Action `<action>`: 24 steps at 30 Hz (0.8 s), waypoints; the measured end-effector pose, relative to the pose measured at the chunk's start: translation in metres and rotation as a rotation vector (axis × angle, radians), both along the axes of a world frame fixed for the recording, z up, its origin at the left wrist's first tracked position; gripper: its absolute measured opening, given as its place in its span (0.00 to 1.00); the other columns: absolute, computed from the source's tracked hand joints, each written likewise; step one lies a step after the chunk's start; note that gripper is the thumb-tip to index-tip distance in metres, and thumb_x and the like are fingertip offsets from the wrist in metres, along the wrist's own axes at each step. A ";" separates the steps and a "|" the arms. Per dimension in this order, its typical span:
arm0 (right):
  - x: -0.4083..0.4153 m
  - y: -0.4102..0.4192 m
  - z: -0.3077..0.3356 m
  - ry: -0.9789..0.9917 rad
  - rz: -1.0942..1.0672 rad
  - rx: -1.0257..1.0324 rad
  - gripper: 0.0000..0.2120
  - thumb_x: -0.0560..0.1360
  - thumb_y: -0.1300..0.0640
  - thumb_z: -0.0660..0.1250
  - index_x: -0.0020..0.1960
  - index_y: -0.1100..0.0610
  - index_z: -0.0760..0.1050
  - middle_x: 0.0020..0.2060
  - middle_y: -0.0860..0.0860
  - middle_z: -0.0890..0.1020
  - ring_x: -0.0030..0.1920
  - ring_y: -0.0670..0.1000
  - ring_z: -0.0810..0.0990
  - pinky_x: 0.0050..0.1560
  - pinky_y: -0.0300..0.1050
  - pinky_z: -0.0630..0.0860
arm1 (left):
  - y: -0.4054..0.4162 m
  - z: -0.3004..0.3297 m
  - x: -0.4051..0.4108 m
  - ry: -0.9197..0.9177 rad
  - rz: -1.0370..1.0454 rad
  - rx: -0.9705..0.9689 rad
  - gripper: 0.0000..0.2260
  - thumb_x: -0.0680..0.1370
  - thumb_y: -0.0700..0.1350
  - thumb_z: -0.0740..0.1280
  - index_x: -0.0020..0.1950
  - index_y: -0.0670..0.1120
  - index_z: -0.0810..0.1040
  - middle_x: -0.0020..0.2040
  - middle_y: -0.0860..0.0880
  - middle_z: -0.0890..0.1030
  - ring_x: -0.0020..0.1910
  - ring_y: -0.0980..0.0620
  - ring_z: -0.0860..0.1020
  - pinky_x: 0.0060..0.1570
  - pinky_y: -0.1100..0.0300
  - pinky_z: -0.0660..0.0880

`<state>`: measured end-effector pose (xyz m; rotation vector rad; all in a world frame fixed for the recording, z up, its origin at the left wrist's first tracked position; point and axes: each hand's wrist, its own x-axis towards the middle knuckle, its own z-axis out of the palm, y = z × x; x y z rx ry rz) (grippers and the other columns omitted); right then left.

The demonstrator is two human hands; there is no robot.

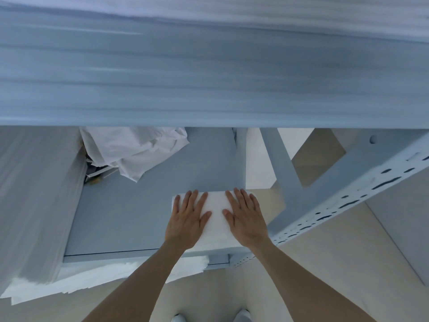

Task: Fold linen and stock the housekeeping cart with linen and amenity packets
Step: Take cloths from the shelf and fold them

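A small white folded linen rectangle [216, 214], smooth on top with stacked layers showing along its near edge, lies on the pale grey-blue metal shelf [120, 219], at the shelf's near right corner beside the perforated grey upright post [348, 201]. The left hand [188, 219] lies flat on the left half of the folded linen, fingers straight and spread, gripping nothing; the right hand [246, 217] lies flat on the right half in the same way, thumbs pointing toward each other with a strip of white cloth bare between them. Farther back on the shelf from the folded linen, toward the left, sits a crumpled heap of white cloth [137, 149], with some dark and yellowish bits under its left edge too small to make out. To the left of the folded linen a tall stack of white sheets [34, 201] rises, blurred and cut off by the picture's edge. Above it all, a broad grey-blue band [209, 77] fills the upper half, streaked and smeared, so its surface cannot be read. Below the shelf's front edge, the white edges of more linen [139, 268] stick out, partly hidden by the left forearm.
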<state>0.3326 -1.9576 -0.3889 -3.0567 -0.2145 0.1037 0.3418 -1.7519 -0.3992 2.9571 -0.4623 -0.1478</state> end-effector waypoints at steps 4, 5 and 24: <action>-0.002 0.004 0.014 -0.043 -0.011 -0.011 0.30 0.82 0.39 0.41 0.81 0.51 0.51 0.80 0.53 0.56 0.80 0.53 0.51 0.79 0.51 0.41 | 0.012 0.013 0.002 -0.012 -0.015 -0.066 0.32 0.80 0.63 0.35 0.81 0.50 0.44 0.82 0.47 0.50 0.80 0.48 0.48 0.78 0.47 0.40; -0.002 0.004 0.020 -0.059 -0.028 -0.003 0.31 0.82 0.39 0.40 0.81 0.51 0.52 0.80 0.52 0.57 0.80 0.52 0.52 0.79 0.51 0.42 | 0.016 0.019 0.002 -0.020 -0.005 -0.120 0.32 0.80 0.62 0.36 0.82 0.50 0.45 0.82 0.48 0.51 0.80 0.48 0.48 0.78 0.48 0.41; -0.115 0.058 0.149 -0.031 -0.411 1.396 0.20 0.84 0.49 0.56 0.72 0.56 0.71 0.67 0.49 0.77 0.67 0.48 0.75 0.73 0.51 0.67 | 0.042 0.155 -0.100 0.166 0.192 -1.306 0.15 0.85 0.50 0.57 0.66 0.45 0.77 0.62 0.51 0.80 0.60 0.50 0.79 0.63 0.51 0.75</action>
